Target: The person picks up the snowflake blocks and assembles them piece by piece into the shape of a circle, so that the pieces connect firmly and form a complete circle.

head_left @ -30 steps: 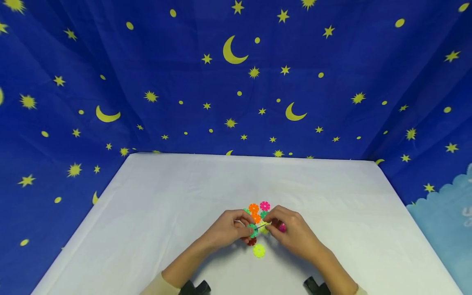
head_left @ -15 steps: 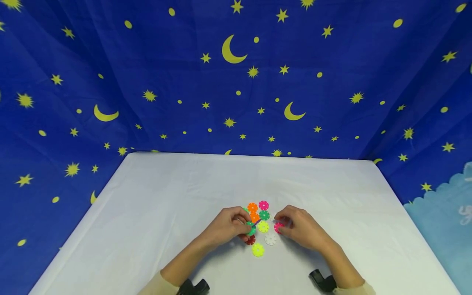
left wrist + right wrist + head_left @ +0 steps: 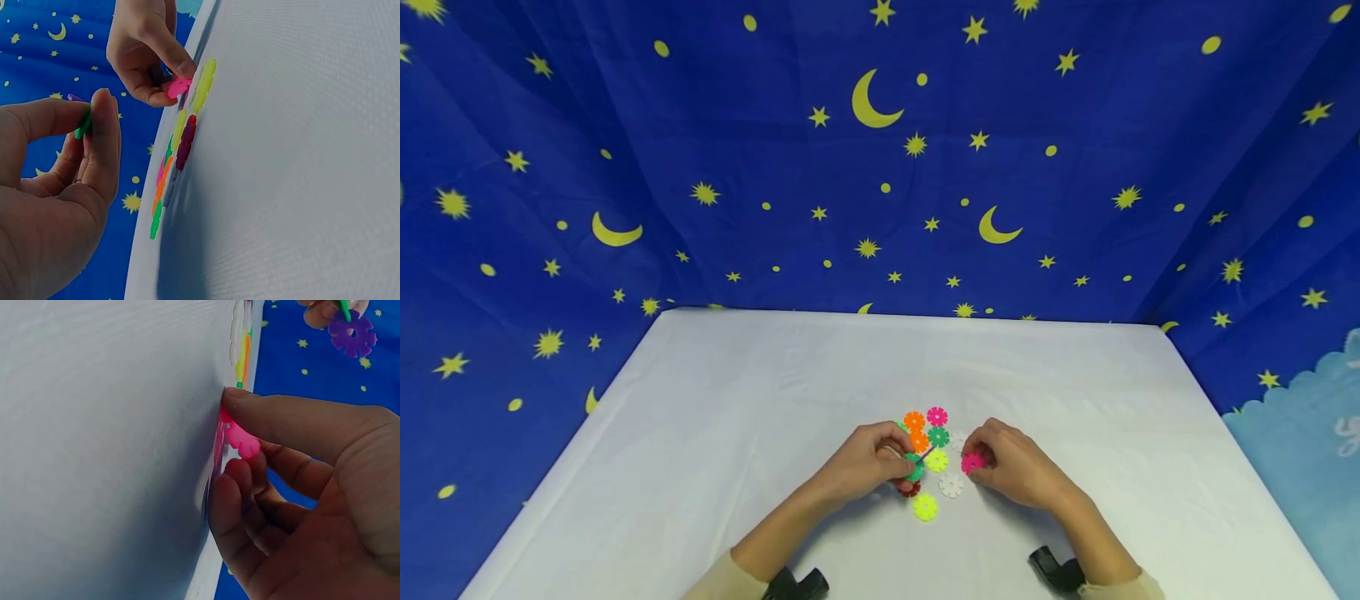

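My left hand (image 3: 865, 464) pinches a green notched snowflake disc (image 3: 914, 470) between thumb and fingers, raised above the table. Slotted into it at an angle is a purple snowflake disc (image 3: 352, 335), seen edge-on in the head view and face-on in the right wrist view. To the right, my right hand (image 3: 1021, 468) pinches a pink snowflake disc (image 3: 245, 441) by its edge, low at the tabletop; its fingers hide part of the disc. Between the hands lie a light yellow disc (image 3: 936, 461) and a white disc (image 3: 951, 486).
More flat discs lie around the hands: two orange ones (image 3: 914, 421), a second pink (image 3: 937, 417), a darker green (image 3: 938, 437), a dark red (image 3: 912, 488) partly under the left hand, and a yellow (image 3: 926, 507) nearest the front. A white cloth covers the table (image 3: 737, 400); a blue starry curtain (image 3: 775, 167) hangs behind.
My right hand has let go of the joined green and purple discs, moved right and taken hold of the pink disc. The left hand stays nearly in place with its pair.
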Available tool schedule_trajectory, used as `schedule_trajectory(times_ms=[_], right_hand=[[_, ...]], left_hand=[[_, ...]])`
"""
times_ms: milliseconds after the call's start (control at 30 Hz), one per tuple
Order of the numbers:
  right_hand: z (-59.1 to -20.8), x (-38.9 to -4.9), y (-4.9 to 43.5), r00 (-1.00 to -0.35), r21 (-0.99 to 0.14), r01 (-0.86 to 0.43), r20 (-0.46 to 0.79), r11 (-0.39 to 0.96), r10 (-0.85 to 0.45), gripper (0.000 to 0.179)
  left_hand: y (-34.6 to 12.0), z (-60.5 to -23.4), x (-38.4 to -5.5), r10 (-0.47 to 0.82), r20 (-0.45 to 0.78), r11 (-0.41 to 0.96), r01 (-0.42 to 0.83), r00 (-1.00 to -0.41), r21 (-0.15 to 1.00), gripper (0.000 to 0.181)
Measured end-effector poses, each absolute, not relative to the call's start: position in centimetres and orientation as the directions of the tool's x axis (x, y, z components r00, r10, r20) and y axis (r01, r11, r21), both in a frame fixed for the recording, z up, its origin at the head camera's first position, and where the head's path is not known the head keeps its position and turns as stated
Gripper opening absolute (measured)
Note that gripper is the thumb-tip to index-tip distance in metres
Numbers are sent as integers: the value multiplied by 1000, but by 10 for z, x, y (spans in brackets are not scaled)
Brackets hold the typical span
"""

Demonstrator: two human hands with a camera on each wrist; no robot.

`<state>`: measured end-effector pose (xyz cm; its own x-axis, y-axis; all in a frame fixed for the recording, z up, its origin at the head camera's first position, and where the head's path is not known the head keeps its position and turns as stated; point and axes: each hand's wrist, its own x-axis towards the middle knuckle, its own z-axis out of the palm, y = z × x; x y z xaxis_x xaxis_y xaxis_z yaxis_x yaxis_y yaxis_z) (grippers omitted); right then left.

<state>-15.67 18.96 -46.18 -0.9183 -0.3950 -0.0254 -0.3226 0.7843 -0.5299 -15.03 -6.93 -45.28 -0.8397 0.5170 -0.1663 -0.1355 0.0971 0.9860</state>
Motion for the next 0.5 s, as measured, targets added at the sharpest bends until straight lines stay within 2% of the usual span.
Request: schedule_trajectory(times_ms=[200, 367, 500], right_hand=[[-459, -157, 192, -893, -593, -335, -48, 733, -447, 15], [-456, -156, 191, -883, -706, -344, 19, 619, -469, 15], [-452, -155, 189, -902, -821, -273, 36, 502, -431, 17]], left_hand=[[-69, -453, -151, 515, -155, 101, -119, -843, 988, 18], [-70, -454, -152, 512, -133, 104, -92, -849, 990, 17], [-71, -454, -151, 517, -110, 111, -61, -849, 992, 16]])
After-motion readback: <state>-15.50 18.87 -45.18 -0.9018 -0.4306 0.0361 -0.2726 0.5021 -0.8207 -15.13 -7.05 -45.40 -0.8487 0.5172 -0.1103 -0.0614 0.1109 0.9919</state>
